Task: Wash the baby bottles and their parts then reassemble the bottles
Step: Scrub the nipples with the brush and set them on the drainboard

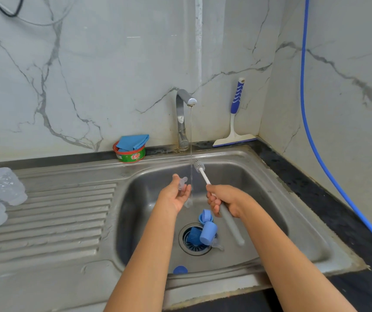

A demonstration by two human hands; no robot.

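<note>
Nipple [182, 183] is only pinched loosely in the left hand [176, 197], brush [204, 175] gripped fully curled by the right hand [224, 200]. Wet, so it could easily get dropped onto the drain [195, 249].

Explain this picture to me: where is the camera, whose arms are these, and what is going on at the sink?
No machine here: a person wears a camera on the head, so you look down along their own arms. The left hand holds a clear teat beside the thin stream from the tap. The right hand grips a bottle brush. In the sink, blue caps lie by the drain. Two clear bottles rest on the draining board, and a soap tub stands at the back.
</note>
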